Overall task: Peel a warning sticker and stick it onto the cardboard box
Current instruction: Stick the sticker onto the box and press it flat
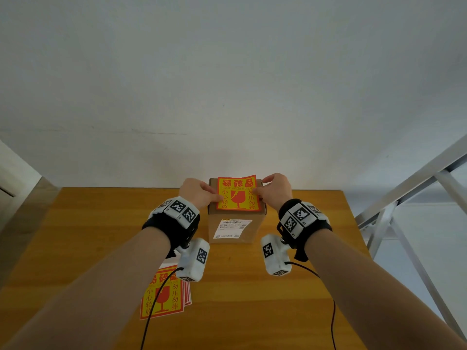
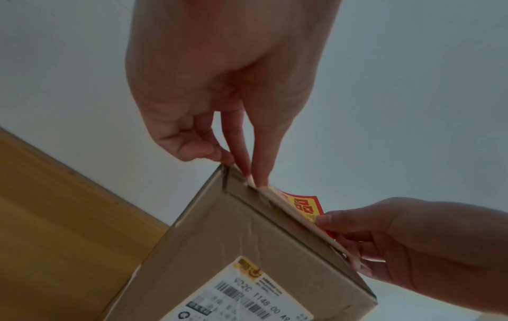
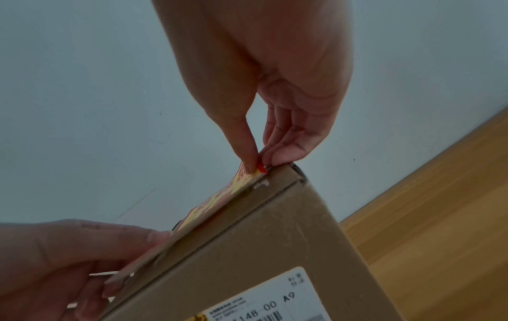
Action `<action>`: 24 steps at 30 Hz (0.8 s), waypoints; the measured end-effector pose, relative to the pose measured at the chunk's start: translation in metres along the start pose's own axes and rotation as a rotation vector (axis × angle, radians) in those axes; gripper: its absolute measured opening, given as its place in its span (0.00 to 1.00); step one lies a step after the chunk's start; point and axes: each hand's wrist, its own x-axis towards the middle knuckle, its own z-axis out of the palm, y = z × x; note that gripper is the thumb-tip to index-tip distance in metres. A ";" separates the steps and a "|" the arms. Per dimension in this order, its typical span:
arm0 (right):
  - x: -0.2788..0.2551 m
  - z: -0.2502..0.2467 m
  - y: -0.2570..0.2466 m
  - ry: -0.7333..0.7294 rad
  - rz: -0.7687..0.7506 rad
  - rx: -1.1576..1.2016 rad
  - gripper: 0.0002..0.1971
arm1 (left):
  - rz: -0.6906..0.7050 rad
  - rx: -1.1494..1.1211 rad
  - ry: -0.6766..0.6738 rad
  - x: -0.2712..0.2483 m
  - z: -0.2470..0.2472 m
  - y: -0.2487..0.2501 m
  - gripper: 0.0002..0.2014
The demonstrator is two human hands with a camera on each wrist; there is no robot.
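On top of the box (image 1: pixel 236 224), the thin, floppy sticker (image 1: pixel 237 194) lies pinched at its side edges by the left hand (image 1: pixel 199 193) and right hand (image 1: pixel 276 190), best held there, its far edge curling up.

My left hand (image 2: pixel 219 91) and right hand (image 2: pixel 412 245) pinch the warning sticker (image 2: pixel 305 206) along the cardboard box (image 2: pixel 233 239) top edge.
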 end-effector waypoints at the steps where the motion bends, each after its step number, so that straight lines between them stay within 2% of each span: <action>1: 0.000 0.000 0.000 0.001 -0.008 -0.015 0.21 | 0.002 0.000 -0.003 0.000 0.000 0.000 0.11; 11: -0.008 0.003 0.004 0.059 -0.198 -0.208 0.14 | 0.036 -0.005 -0.007 0.001 0.001 -0.002 0.12; 15: -0.014 0.000 0.004 0.109 -0.256 -0.303 0.17 | 0.048 0.014 -0.027 0.001 -0.002 -0.005 0.12; 17: -0.017 -0.001 0.005 0.138 -0.317 -0.313 0.18 | 0.106 0.047 0.017 0.000 -0.001 -0.006 0.10; 19: -0.019 0.002 0.007 0.119 -0.411 -0.339 0.20 | 0.236 0.174 0.138 -0.005 0.004 -0.006 0.10; 21: -0.020 0.007 0.010 0.050 -0.500 -0.458 0.24 | 0.390 0.366 0.201 -0.007 0.012 -0.008 0.17; 24: -0.021 0.015 0.018 -0.071 -0.548 -0.634 0.29 | 0.511 0.697 0.081 -0.007 0.026 -0.014 0.27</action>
